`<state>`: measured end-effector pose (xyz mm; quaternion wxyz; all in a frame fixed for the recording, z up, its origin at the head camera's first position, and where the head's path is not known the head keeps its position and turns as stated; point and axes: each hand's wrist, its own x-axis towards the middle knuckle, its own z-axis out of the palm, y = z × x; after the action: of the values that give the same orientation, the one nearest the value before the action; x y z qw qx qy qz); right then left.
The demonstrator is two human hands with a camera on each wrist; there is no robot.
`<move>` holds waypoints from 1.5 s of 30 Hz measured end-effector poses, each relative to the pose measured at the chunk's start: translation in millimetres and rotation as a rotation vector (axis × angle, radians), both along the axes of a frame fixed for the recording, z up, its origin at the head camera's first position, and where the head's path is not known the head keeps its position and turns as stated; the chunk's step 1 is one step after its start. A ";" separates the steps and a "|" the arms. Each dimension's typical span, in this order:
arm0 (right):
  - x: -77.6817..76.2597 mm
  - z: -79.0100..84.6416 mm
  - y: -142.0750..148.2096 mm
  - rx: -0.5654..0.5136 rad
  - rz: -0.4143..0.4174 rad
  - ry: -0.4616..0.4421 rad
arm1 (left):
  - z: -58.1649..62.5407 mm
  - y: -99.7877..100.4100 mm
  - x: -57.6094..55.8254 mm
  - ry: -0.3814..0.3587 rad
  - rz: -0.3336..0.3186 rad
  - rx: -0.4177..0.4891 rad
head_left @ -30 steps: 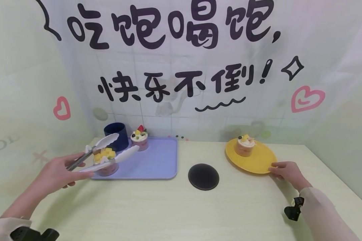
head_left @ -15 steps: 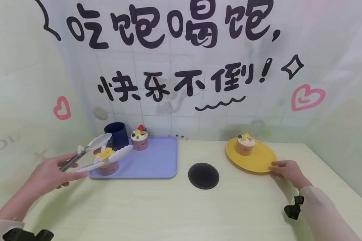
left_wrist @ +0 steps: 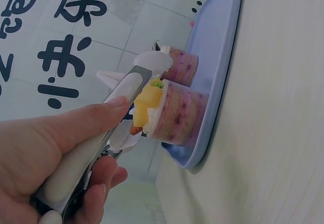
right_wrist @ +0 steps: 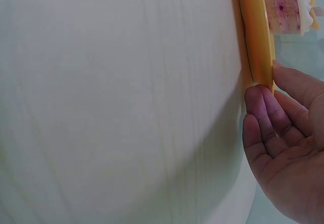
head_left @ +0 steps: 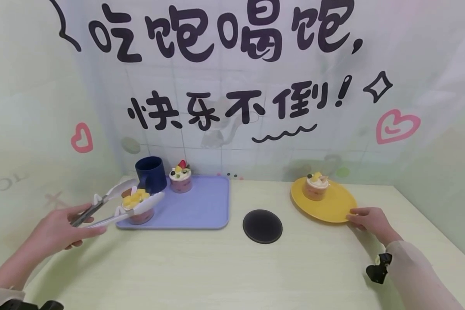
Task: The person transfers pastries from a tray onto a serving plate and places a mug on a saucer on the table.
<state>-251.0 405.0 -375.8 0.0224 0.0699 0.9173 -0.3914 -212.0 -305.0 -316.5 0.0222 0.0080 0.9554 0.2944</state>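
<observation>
My left hand grips a pair of tongs with white scalloped tips, spread apart. The tips lie either side of the yellow fruit topping of a pink layered dessert cup; whether they touch it I cannot tell. This cup stands at the left front corner of a lavender tray. In the left wrist view the thumb presses along one arm of the tongs. My right hand pinches the near right rim of a yellow plate, which bears another dessert cup at its far left.
A dark blue mug stands at the tray's back left, close behind the tongs. Right of it is a strawberry-topped dessert cup. A black round coaster lies between tray and plate. A printed backdrop rises behind the table.
My left hand has shifted left and slightly down, drawing the tongs back. Their tips have dropped to the level of the front cup's fruit. The right hand and plate have stayed put.
</observation>
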 end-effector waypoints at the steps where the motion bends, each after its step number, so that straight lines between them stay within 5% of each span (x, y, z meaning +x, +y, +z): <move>1: 0.2 0.0 -0.3 -0.001 0.001 0.001 | -1.9 -0.5 0.2 -0.001 0.000 0.002; 45: 2.1 1.1 -2.5 -0.014 0.001 -0.008 | -42.3 1.1 9.9 -0.104 0.050 0.115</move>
<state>-248.9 402.5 -374.7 0.0268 0.0707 0.9145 -0.3975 -202.1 -303.9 -358.7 0.0640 -0.0300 0.9343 0.3494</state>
